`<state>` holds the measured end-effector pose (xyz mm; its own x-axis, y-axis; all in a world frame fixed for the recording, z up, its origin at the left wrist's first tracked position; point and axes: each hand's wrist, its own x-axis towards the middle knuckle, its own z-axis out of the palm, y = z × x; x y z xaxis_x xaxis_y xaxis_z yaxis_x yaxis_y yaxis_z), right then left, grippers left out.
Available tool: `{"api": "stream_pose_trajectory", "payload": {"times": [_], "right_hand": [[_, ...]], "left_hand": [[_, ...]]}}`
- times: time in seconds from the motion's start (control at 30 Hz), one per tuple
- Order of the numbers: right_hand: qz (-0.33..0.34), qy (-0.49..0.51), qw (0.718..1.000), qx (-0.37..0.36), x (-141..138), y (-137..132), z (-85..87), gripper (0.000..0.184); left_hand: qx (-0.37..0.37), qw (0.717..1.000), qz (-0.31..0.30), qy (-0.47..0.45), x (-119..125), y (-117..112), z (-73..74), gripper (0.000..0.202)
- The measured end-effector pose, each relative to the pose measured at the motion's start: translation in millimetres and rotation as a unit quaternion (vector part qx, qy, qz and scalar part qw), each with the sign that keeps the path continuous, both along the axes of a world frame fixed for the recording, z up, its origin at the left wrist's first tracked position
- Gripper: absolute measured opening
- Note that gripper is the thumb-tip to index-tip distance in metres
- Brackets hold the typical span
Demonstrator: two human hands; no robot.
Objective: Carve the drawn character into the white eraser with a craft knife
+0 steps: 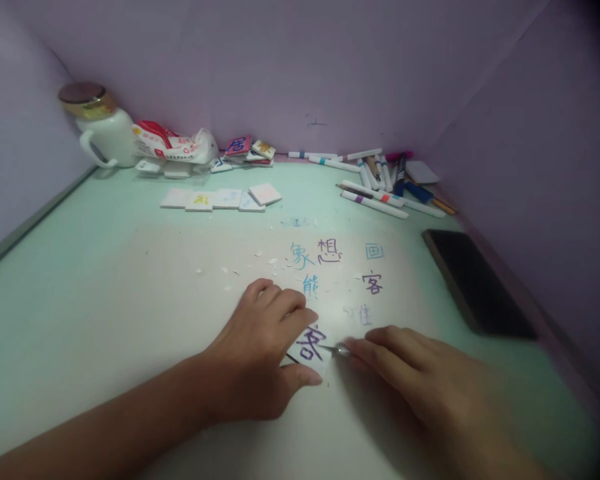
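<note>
A small white square card (323, 363) with a purple handwritten character lies on the table. My left hand (265, 347) grips it, thumb at the near edge and fingers at the far edge, covering its left part. Pinched in my right hand (420, 380) is a craft knife (341, 350). Its thin metal tip touches or hovers at the card's right side, on the purple strokes. The knife's handle is mostly hidden by the fingers. Small white scraps (274, 265) are scattered beyond my left hand, among characters written on the tabletop in blue and purple.
White markers (375, 203) lie piled at the back right, near a dark phone (475, 283). White tiles (225, 199) form a row at the back left. Behind them are coloured cards (239, 145), a red-and-white plastic packet (173, 143) and a lidded white mug (107, 133). Purple walls enclose the table.
</note>
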<state>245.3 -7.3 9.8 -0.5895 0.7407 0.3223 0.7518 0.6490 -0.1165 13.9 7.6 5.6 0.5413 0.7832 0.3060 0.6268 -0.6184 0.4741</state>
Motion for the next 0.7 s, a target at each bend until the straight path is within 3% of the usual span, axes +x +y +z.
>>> {"api": "stream_pose_trajectory", "payload": {"times": [0.17, 0.7], "right_hand": [[0.011, -0.026, 0.999, 0.023, -0.3, 3.7, 2.0, 0.030], [0.017, -0.004, 0.998, -0.056, -9.3, 11.9, 10.4, 0.026]], "left_hand": [[-0.006, 1.000, -0.002, -0.002, -0.4, -0.8, -1.4, 0.041], [-0.014, 1.000, 0.004, 0.015, 0.5, 0.1, 1.3, 0.039]]}}
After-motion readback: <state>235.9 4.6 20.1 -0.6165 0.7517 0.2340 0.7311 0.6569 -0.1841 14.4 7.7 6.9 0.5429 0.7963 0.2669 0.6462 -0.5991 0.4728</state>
